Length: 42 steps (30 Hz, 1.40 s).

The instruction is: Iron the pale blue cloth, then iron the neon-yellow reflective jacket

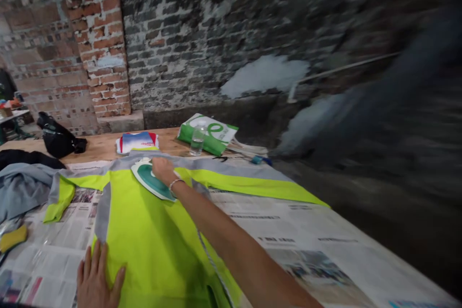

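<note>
A long-sleeved garment [144, 245] in neon yellow and grey lies spread over newspaper, its sleeves stretched out to both sides. My right hand [164, 169] is wrapped round the handle of a green and white clothes iron [149, 179], which rests on the upper part of the garment. A bracelet circles that wrist. At the lower left edge of the garment, my left hand [96, 276] lies flat with its fingers spread, partly on the newspaper. The iron's cord [212, 264] runs down beside my right forearm.
Newspaper [260, 231] covers the table. Toward the back are a green and white bag [220, 135], a clear plastic bottle [197, 139], folded clothing [137, 143] and a black bag [57, 137]. Grey cloth [25, 187] and a yellow sponge [13, 239] lie left. A brick wall [187, 33] stands behind.
</note>
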Available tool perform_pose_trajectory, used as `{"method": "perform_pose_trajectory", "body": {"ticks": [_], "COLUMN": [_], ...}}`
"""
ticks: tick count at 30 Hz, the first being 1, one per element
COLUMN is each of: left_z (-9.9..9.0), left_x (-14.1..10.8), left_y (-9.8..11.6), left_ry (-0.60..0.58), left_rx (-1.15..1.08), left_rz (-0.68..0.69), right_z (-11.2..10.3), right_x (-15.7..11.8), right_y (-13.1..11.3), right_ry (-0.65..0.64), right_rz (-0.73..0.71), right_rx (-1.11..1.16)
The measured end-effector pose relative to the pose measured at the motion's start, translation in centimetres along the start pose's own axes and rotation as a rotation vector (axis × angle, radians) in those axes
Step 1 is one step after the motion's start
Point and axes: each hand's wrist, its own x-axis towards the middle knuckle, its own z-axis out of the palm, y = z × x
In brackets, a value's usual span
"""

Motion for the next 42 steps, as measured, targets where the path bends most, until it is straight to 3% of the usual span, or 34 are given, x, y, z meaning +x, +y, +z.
{"method": "perform_pose_trajectory", "body": {"ticks": [4, 8, 15, 18, 21, 24, 29, 33, 35, 38, 40, 42], "left_z": [1.3, 0.0, -3.6, -4.0, -4.2, -4.3, -4.6, -5.1, -5.4, -5.8, -6.1, -6.3], "left_x": [0.7, 1.3, 2.4, 2.6, 2.8, 3.0, 3.4, 3.7, 3.8, 4.0, 4.2, 4.4], "left_y": [-1.2, -0.4, 1.7, 1.8, 1.8, 1.8, 2.0, 2.4, 2.5, 2.6, 2.8, 3.0], "left_ry": [-0.073, -0.044, -0.057, -0.088, -0.091, -0.095, -0.132, -0.143, -0.154, -0.165, -0.180, -0.202], "left_rx": [-0.031, -0.043, -0.084, -0.099, -0.103, -0.106, -0.106, -0.105, -0.102, -0.103, -0.109, -0.112], "left_rz": [-0.002, -0.020, -0.032, -0.042, -0.054, -0.063, -0.068, -0.082, -0.075, -0.058, -0.059, -0.071], "right_z": [-0.9, -0.6, -0.4, -1.1, -1.5, -1.4, -0.5, -1.5, -2.5, -2.5, -0.4, 3.8], "right_x": [0.7, -0.9, -10.4, -14.6, -16.7, -16.0, -11.6, -10.9, -13.3, -20.8, -27.6, -33.9], "right_y": [0.9, 1.2, 0.9, 1.5, 2.5, 3.8, 4.5, 4.4, 5.1, 7.3, 8.7, 9.2], "right_ry": [0.014, -0.093, -0.187, -0.221, -0.250, -0.224, -0.079, 0.027, 0.215, 0.491, 0.420, 0.101], "right_rz": [-0.065, -0.233, -0.534, -0.577, -0.547, -0.417, -0.126, -0.128, -0.187, -0.126, 0.029, 0.129], "right_rx": [-0.011, 0.021, 0.045, 0.054, 0.043, 0.041, 0.063, 0.138, 0.202, 0.425, 0.623, 0.827]}}
